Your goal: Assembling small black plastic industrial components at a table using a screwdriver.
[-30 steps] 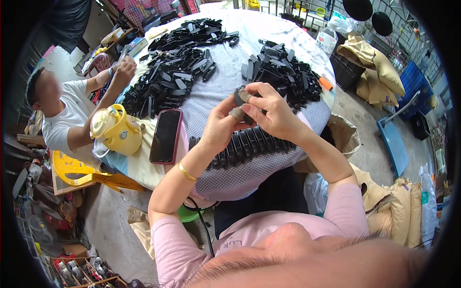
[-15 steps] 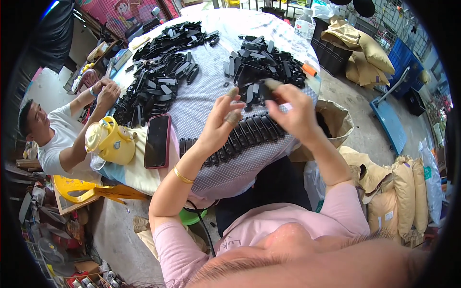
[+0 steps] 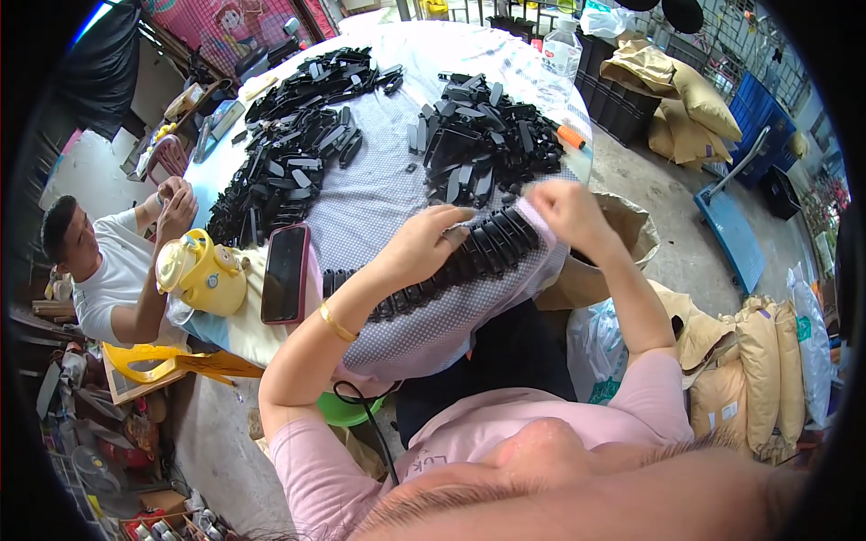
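A long row of black plastic pieces [image 3: 494, 246] stands side by side on the dotted tablecloth [image 3: 383, 171], along the table's near edge. My left hand [image 3: 428, 242] lies over the middle of this row, its fingers stretched to the right and slightly apart. At the row's right end, my right hand [image 3: 570, 215] is closed, fingers curled, on a pale pinkish cloth edge [image 3: 539, 222]; its fingertips are partly hidden. Just beyond my hands is a heap of loose black pieces [image 3: 487, 135]. A larger heap [image 3: 289, 149] spreads along the table's left side.
A phone [image 3: 286, 275] and a yellow lidded jug [image 3: 207, 275] stand on the left, near a seated person [image 3: 108, 261]. An orange cylinder [image 3: 571, 137] and a clear bottle [image 3: 561, 52] are at the right. An open paper sack [image 3: 636, 230] stands beside the table; a blue trolley [image 3: 729, 236] is farther right.
My right hand has moved from the loose heap to the row's right end, where a pinkish cloth edge now shows. My left hand has come down over the row.
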Tool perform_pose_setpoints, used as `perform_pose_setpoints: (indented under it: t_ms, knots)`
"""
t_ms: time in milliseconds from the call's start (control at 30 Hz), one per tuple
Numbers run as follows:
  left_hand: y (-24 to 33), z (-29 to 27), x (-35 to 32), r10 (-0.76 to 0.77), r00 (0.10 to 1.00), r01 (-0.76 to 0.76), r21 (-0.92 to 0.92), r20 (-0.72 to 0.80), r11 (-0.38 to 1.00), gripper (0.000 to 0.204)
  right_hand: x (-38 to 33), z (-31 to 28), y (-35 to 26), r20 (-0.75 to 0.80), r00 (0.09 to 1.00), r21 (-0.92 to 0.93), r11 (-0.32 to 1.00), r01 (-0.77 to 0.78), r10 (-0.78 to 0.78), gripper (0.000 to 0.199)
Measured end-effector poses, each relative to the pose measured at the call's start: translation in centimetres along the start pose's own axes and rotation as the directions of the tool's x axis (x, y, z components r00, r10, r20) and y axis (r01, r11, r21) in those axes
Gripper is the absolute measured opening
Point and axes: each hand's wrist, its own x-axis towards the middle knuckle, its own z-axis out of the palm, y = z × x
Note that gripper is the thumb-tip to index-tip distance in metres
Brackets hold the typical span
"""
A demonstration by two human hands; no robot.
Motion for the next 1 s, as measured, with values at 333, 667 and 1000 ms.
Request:
perform_pose_setpoints:
  t_ms: [333, 667, 1000]
  knots:
    - [1.3, 3.8, 3.7, 0.027, 0.996, -0.032, 0.057, 0.09, 0.998, 0.033, 8.5, 0.0, 14.1, -0.091, 0.969, -0.58, 0.779, -0.241, 0.232, 0.025]
    - [1.1, -0.1, 4.0, -0.216, 0.949, 0.098, -0.433, -0.231, 0.896, 0.03, 8.0, -5.9, 15.4, 0.023, 0.862, -0.115, 0.858, -0.5, 0.506, 0.042]
    - [2.7, -0.4, 7.5, -0.287, 0.928, 0.097, -0.591, -0.237, 0.801, 0.035, 3.2, -4.0, 6.0, 0.212, 0.912, 0.807, 0.463, -0.366, 0.352, 0.038]
